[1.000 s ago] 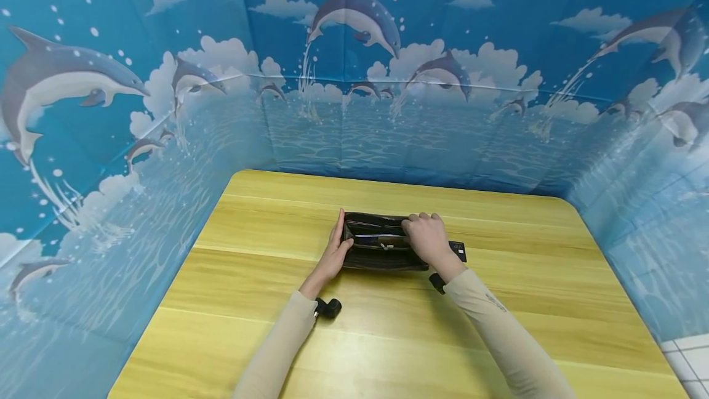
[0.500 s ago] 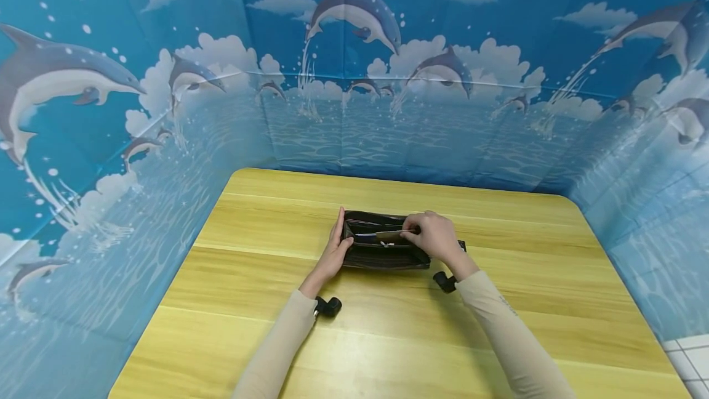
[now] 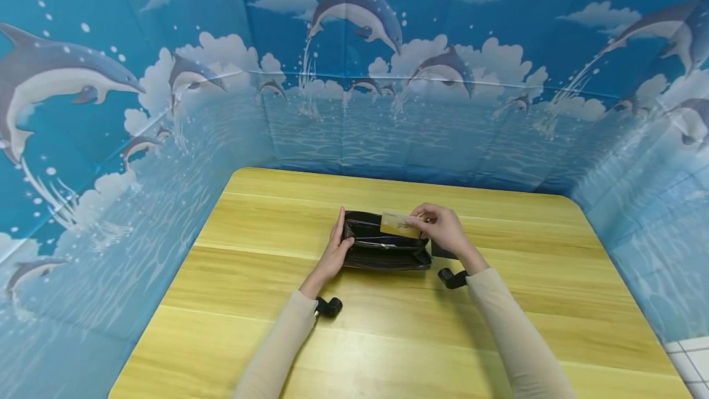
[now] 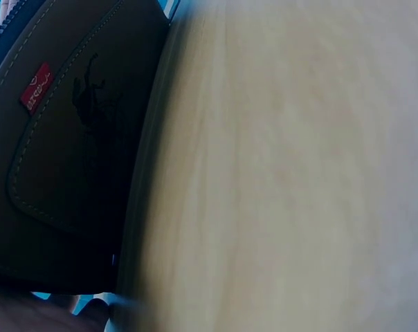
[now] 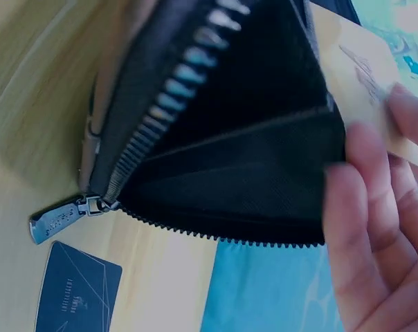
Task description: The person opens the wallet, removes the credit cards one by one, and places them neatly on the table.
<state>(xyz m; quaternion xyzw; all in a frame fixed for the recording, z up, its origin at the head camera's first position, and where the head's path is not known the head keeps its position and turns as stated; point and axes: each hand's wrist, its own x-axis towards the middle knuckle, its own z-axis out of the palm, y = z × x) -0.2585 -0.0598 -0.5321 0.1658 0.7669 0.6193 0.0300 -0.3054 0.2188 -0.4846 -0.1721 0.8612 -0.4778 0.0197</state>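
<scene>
A dark zip-around wallet stands unzipped on the table, its mouth facing up. My left hand grips its left end, thumb at the inner edge and fingers along the outside. Between thumb and fingers, my right hand pinches a gold card, which is raised over the wallet's right half. The right wrist view shows the card beside the wallet's inner pockets, with the other fingers of the right hand near the zip edge. The left wrist view has the wallet's outer face with a small red label.
A black card lies on the table at the wallet's right end, below the zip pull. Black wrist cameras hang at both sleeves. A dolphin-printed curtain encloses the wooden table at the back and sides.
My right hand has come up out of the wallet and shifted right, drawing out the gold card, whose face now shows. My left hand has kept its hold on the wallet.
</scene>
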